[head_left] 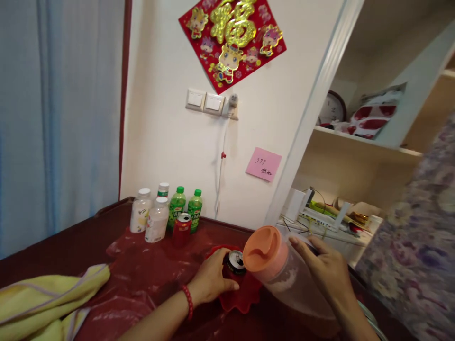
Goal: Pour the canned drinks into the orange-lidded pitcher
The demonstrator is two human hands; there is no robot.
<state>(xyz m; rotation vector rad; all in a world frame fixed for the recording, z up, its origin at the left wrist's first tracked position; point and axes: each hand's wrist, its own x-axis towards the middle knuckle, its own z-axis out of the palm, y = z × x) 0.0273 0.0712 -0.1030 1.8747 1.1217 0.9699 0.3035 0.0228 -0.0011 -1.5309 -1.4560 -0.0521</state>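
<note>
My left hand (212, 279), with a red bead bracelet at the wrist, is wrapped round a dark-rimmed can (236, 263) that has an open top. Under the can is a red scalloped dish (241, 299). My right hand (325, 267) grips the handle of a clear pitcher (300, 286) with an orange lid (263, 251). The pitcher is tilted left, its lid beside the can's top. Whether liquid is flowing cannot be made out.
Behind on the left stand white-capped bottles (157, 221), green bottles (195, 208) and an open red can (182, 228). A yellow cloth (53, 298) lies front left. At the right are shelves with a white router (320, 219) and a floral curtain (415, 255).
</note>
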